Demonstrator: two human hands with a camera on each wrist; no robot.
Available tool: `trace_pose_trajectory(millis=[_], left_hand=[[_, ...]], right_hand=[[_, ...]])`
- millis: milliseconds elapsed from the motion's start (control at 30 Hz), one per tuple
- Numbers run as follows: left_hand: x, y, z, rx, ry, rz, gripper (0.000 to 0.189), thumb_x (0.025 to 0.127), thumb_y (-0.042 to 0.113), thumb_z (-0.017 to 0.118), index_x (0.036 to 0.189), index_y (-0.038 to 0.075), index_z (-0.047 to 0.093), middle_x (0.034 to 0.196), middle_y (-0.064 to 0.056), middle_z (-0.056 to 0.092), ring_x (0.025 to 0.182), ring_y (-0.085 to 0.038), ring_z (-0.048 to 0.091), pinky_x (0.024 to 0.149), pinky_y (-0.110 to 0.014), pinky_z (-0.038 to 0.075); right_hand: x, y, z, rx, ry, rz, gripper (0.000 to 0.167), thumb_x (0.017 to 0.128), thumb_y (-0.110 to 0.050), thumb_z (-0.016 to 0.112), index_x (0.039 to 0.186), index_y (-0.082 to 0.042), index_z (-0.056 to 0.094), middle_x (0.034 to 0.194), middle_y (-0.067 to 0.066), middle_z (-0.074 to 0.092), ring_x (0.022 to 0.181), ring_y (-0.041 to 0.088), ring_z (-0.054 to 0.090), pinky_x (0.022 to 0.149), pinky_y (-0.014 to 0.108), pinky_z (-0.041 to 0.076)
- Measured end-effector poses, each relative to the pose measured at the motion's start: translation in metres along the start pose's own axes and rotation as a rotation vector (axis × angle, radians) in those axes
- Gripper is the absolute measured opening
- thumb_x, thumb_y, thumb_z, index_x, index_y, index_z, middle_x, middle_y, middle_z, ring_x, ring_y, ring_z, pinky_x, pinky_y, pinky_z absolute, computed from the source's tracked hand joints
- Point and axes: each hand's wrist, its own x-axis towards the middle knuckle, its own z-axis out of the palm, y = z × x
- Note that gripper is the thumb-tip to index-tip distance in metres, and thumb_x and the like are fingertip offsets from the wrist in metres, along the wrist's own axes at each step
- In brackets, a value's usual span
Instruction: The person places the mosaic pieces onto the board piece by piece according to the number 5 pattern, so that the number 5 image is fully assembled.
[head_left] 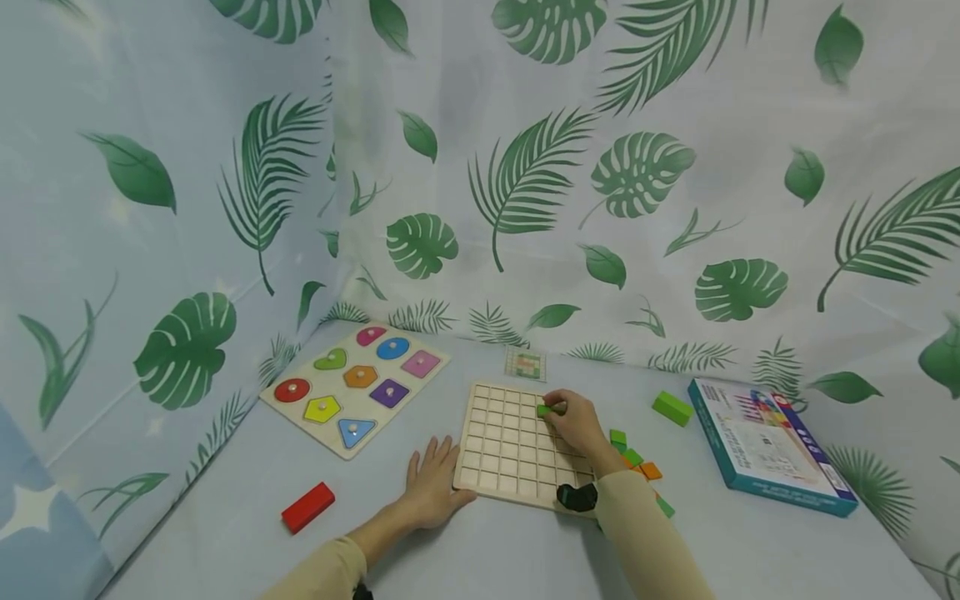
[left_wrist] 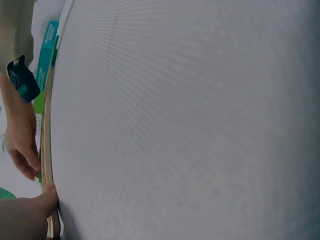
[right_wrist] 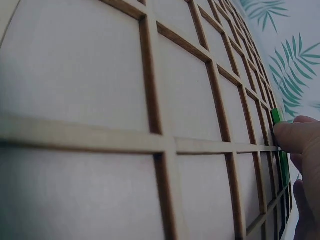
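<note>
A wooden grid board (head_left: 501,454) with square cells lies flat on the table. My right hand (head_left: 576,423) is over its far right part, thumb and fingers pinching a small green tile (head_left: 543,411) at the cells. In the right wrist view, green shows above the thumb (right_wrist: 287,136) and again below it (right_wrist: 285,170); the fingers hide what lies between. My left hand (head_left: 433,487) rests on the table with fingers spread, against the board's left edge. Its thumb (left_wrist: 47,199) touches the board's side in the left wrist view.
Right of the board lie loose green and orange tiles (head_left: 651,471), a green block (head_left: 672,407) and a flat teal-edged box (head_left: 772,446). A shape puzzle board (head_left: 352,392) with knobbed pieces and a red block (head_left: 308,507) are at left. Behind the grid lies a small pattern card (head_left: 526,364).
</note>
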Motion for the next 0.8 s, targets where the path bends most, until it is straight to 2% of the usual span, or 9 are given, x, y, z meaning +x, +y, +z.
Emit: trace_pose_trajectory(millis=[333, 567, 667, 800], left_hand=[[0.000, 0.003, -0.002, 0.022, -0.002, 0.009, 0.074, 0.089, 0.034, 0.064, 0.140, -0.009, 0.033, 0.148, -0.028, 0.025, 0.138, -0.045, 0.013, 0.106, -0.063, 0.006], [0.004, 0.009, 0.002, 0.009, -0.012, 0.024, 0.074, 0.089, 0.034, 0.064, 0.140, -0.010, 0.033, 0.148, -0.029, 0.024, 0.138, -0.045, 0.012, 0.106, -0.064, 0.005], [0.004, 0.007, 0.004, 0.012, -0.008, 0.021, 0.075, 0.089, 0.035, 0.064, 0.140, -0.010, 0.033, 0.148, -0.029, 0.024, 0.138, -0.045, 0.012, 0.106, -0.064, 0.005], [0.001, 0.002, 0.004, 0.014, 0.017, 0.001, 0.074, 0.088, 0.033, 0.065, 0.140, -0.010, 0.033, 0.148, -0.029, 0.025, 0.138, -0.045, 0.012, 0.106, -0.064, 0.004]], right_hand=[[0.000, 0.003, -0.002, -0.016, -0.012, -0.002, 0.023, 0.085, -0.008, 0.069, 0.108, -0.005, 0.066, 0.104, 0.008, 0.065, 0.098, 0.029, 0.061, 0.082, 0.044, 0.049], [-0.006, 0.009, -0.010, -0.013, 0.017, 0.017, 0.026, 0.085, -0.008, 0.070, 0.109, -0.004, 0.065, 0.105, 0.009, 0.065, 0.100, 0.029, 0.061, 0.084, 0.045, 0.049], [-0.006, 0.009, -0.009, -0.005, 0.030, 0.021, 0.026, 0.084, -0.007, 0.071, 0.109, -0.004, 0.065, 0.105, 0.009, 0.065, 0.100, 0.029, 0.061, 0.084, 0.045, 0.049], [-0.002, 0.007, -0.003, 0.009, 0.009, -0.001, 0.029, 0.084, -0.008, 0.070, 0.112, -0.004, 0.065, 0.107, 0.009, 0.065, 0.102, 0.028, 0.060, 0.085, 0.044, 0.049]])
